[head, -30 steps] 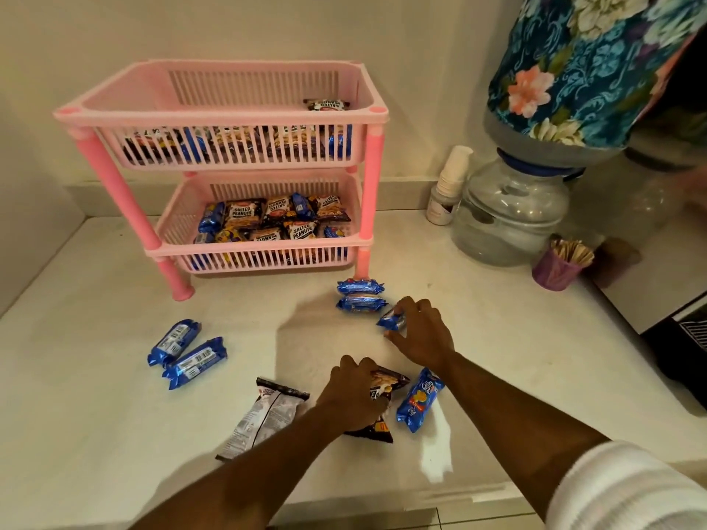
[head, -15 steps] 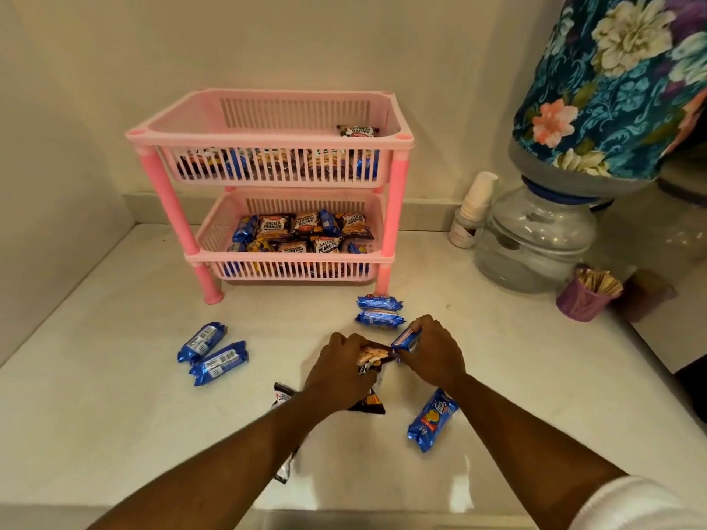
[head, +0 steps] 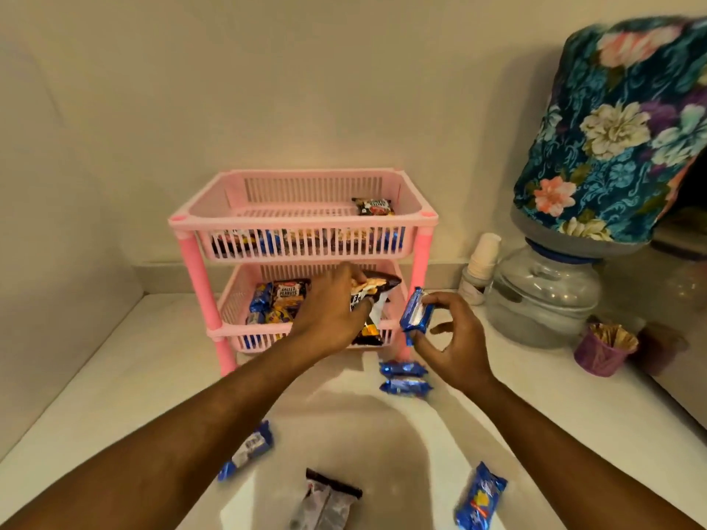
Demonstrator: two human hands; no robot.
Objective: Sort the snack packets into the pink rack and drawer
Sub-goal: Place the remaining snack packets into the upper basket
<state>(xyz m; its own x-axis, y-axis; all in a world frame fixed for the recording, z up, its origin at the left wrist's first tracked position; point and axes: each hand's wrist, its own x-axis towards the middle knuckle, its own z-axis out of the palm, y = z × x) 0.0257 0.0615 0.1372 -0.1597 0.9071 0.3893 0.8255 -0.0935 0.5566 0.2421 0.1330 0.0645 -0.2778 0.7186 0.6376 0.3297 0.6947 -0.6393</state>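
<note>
1. The left hand grips a dark snack packet at the pink rack's lower shelf.
2. The right hand pinches a blue biscuit packet just beside the rack's right post.
3. Likely next: release both packets inside; five packets remain on the counter.
</note>
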